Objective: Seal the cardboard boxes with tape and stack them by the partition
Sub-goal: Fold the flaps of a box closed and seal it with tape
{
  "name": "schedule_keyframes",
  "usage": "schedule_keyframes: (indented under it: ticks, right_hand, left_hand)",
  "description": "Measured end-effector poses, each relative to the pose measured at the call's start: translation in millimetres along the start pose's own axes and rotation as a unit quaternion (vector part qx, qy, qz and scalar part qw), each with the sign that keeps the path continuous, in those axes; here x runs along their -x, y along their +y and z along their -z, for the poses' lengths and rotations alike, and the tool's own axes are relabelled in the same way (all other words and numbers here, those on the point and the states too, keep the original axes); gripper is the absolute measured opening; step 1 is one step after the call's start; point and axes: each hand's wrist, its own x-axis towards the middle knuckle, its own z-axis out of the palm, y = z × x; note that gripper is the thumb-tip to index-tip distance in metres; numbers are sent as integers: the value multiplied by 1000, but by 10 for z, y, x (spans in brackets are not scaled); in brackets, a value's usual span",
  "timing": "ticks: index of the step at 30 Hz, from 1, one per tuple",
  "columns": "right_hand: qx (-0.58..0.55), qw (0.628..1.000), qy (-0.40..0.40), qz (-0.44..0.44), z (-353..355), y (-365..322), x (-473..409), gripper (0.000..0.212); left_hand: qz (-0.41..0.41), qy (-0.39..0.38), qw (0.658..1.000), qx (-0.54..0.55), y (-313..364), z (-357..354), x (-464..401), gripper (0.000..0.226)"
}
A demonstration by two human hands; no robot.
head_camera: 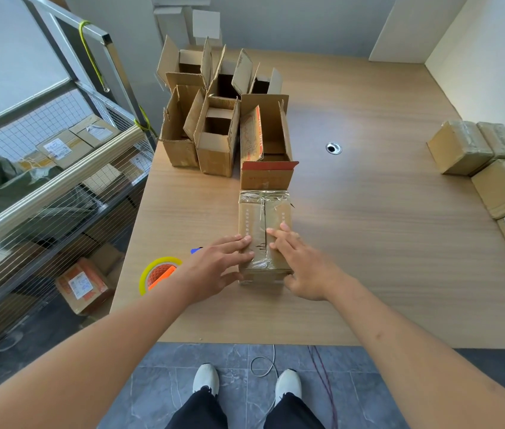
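step: pressing down the tape on the box in front (pixel 264 233); the sealing looks all but done, i'd say.
left hand (pixel 218 267): flat on the near end of the box top, fingers straight, thumb against the near side, gripping nothing.
right hand (pixel 296 261): likewise flat, fingers spread beside the centre seam, holding nothing.
box: lies on the table (pixel 368 243) near its front edge, just before the open boxes (pixel 220 119).
tape roll (pixel 159 274): on the table left of the left wrist, untouched.
sealed stack (pixel 492 168): far right by the partition (pixel 486 57), well apart.
next: probably grip both sides, lift, carry right and set it squarely on that stack.
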Motion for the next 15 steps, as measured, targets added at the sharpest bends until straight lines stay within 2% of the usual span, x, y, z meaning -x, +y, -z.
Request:
schedule_keyframes:
  ticks: [6, 9, 13, 15]
  right_hand:
    - [11, 998, 48, -40, -138, -171, -34, 53]
    - [11, 998, 45, -49, -141, -204, -26, 62]
    - [26, 994, 47, -95, -89, -328, -62, 93]
    - [68, 991, 56, -97, -116, -395, -91, 88]
  left_hand:
    - [-1, 25, 999, -34, 71, -65, 5, 54]
    - [31, 25, 999, -18, 139, -79, 22, 53]
    - [39, -35, 998, 20, 91, 101, 6, 66]
    - [43, -38, 997, 42, 35, 193, 30, 67]
